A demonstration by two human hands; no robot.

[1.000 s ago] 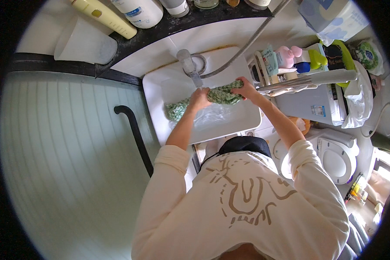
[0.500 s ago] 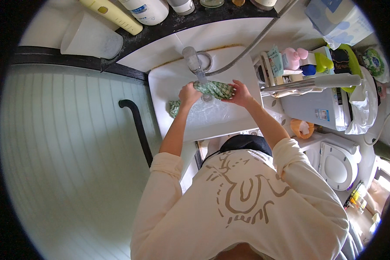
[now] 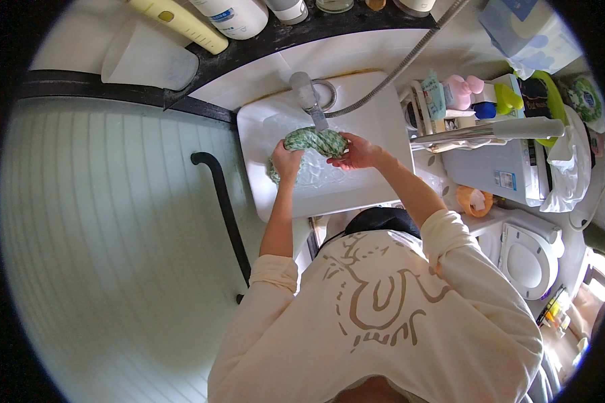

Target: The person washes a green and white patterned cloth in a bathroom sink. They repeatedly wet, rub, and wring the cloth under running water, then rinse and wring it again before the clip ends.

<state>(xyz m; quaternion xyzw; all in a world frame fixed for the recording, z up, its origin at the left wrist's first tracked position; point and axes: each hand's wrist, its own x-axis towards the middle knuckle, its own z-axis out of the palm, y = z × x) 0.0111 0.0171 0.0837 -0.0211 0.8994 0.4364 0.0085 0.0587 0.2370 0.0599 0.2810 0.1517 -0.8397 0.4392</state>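
A wet green-and-white patterned cloth (image 3: 316, 140) is stretched, twisted, between my two hands above the white sink (image 3: 376, 185). My left hand (image 3: 288, 160) is closed round its left end, and more of the cloth hangs below that hand toward the basin. At the other end my right hand (image 3: 357, 153) grips it, fingers underneath and partly hidden. Just above the cloth is the faucet (image 3: 307, 94), its clear spout pointing down at it. Water lies and ripples in the basin under my hands.
A grey hose (image 3: 410, 60) curves from behind the faucet. Bottles, including a white one (image 3: 238, 17), line the black shelf (image 3: 302, 40) at the back. A black handle (image 3: 218, 195) is fixed to the glass door on the left. Crowded toiletries and a toilet (image 3: 528, 258) are on the right.
The cloth now bends in an arc, held lower and slightly left in the sink. My right hand has moved inward and its palm has turned more upward.
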